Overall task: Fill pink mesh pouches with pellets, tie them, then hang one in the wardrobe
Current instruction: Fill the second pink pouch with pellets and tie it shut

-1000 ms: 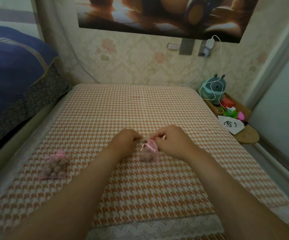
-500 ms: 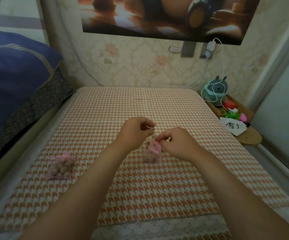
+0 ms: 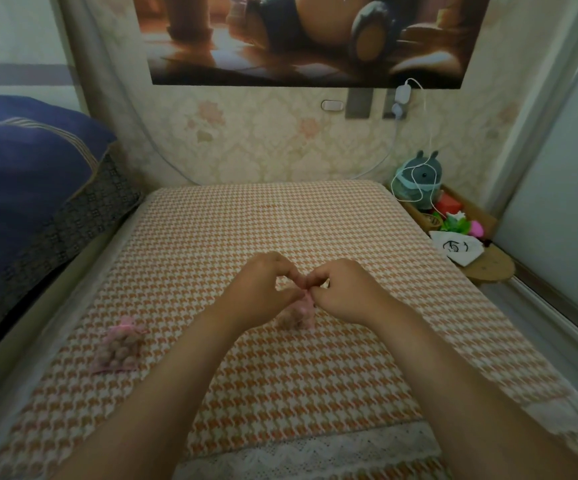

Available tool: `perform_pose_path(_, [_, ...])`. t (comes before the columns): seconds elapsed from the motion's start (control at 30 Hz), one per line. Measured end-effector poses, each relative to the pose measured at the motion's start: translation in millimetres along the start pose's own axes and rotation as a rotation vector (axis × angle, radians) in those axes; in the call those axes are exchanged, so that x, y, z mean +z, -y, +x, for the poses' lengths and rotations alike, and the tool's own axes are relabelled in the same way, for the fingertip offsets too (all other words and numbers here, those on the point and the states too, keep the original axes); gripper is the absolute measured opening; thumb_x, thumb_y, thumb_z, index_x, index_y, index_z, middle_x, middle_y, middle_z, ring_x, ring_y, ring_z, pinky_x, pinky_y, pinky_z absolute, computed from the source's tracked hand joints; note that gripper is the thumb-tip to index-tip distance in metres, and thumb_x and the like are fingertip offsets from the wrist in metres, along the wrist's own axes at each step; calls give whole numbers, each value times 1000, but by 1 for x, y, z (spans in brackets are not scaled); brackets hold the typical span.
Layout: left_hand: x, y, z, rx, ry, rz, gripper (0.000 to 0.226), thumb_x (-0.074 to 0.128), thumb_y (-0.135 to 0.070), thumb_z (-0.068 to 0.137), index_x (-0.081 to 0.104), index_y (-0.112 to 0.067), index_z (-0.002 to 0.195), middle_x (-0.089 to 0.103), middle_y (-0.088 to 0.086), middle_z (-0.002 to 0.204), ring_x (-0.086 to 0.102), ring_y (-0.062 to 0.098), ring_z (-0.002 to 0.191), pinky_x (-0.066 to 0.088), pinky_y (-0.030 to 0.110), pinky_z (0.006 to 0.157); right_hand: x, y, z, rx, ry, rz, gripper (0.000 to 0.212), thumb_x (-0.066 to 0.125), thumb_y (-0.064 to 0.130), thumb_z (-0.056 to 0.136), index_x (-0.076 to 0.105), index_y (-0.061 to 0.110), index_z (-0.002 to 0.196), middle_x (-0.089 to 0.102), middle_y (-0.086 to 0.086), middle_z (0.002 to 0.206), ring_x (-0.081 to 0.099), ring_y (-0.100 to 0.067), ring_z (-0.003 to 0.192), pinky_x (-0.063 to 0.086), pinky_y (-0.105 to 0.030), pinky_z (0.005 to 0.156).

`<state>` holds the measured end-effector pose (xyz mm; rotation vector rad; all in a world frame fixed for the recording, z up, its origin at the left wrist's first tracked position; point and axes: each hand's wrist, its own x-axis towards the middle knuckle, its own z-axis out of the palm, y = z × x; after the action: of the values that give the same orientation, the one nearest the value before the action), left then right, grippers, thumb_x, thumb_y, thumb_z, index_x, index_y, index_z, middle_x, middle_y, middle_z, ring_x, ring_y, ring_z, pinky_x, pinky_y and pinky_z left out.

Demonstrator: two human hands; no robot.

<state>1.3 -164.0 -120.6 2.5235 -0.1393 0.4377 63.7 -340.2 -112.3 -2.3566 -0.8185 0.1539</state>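
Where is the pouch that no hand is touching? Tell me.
Head view: the pouch lies alone on the checked cloth, left of the left hand and apart from it, on the side nearest the blue bedding.

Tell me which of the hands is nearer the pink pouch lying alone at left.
Left. The left hand sits right of the lone pouch, pinching the centre pouch; the right hand pinches that pouch from farther right.

My left hand [image 3: 260, 296] and right hand [image 3: 346, 294] hide the neck of the pink mesh pouch [image 3: 300, 312]; I cannot tell whether it is tied.
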Motion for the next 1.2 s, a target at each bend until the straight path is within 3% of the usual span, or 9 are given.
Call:
perform_pose_path(0.1, [-1,-3,0,-99,-10,-4,8,69,-35,85,75,-33,90,65,-12,103,59,5,99,48,28,91,-1,-1,2,-8,-12,24,26,61,22,90,78,31,107,77,12,102,68,-1,88,58,-30,85])
perform_pose_path(0.27, [-2,-10,-3,-294,57,-35,20,62,-39,88,77,-28,79,74,-3,78,68,13,74,56,36,72,-2,-8,5,12,-70,99,23,59,18,95,78,27,104,70,18,101,62,3,93,49,-15,78])
perform_pose_path(0.4, [-7,-11,-1,-332,4,-69,17,65,-32,87,78,-22,82,73,-5,75,68,9,72,55,28,68,0,-17,6,60,-103,10,20,60,17,94,77,28,101,70,15,99,65,-5,97,55,-30,89])
perform_pose_path(0.53, [-19,-7,-3,-344,-17,-83,12,66,-23,85,77,-20,81,73,-8,79,67,6,73,56,24,68,12,-23,8,100,-37,-131,23,62,18,92,76,31,105,73,9,105,67,-14,96,57,-39,88])
perform_pose_path(0.73, [-28,8,-12,-371,34,-75,10,66,-20,86,75,-22,88,71,-9,82,66,6,75,54,23,67,26,-20,13,112,24,-256,20,63,25,94,76,35,107,70,10,120,64,-15,107,48,-28,81])
perform_pose_path(0.93, [-32,19,-18,-389,62,-60,14,66,-18,84,75,-23,94,71,-7,87,66,6,77,55,23,68,35,-17,18,92,47,-316,16,63,28,94,75,33,104,71,11,114,64,-15,103,52,-31,83])
perform_pose_path(1.03, [-33,20,-21,-369,75,-49,16,65,-20,85,74,-23,98,70,-9,93,64,2,80,50,16,66,32,-12,20,98,-18,-240,15,64,29,94,74,30,105,66,17,106,62,-11,97,48,-30,78])
perform_pose_path(1.13, [-33,21,-22,-368,78,-72,17,62,-20,87,74,-23,99,70,-9,94,65,4,80,52,20,69,26,0,22,45,-151,-56,13,70,29,91,73,31,102,71,15,100,65,-8,97,54,-35,88])
perform_pose_path(1.2, [-33,20,-21,-374,85,-82,19,60,-19,88,74,-22,100,70,-8,91,65,5,78,53,21,68,21,13,22,-3,-210,72,9,75,29,87,74,32,96,71,17,93,64,4,87,53,-29,84])
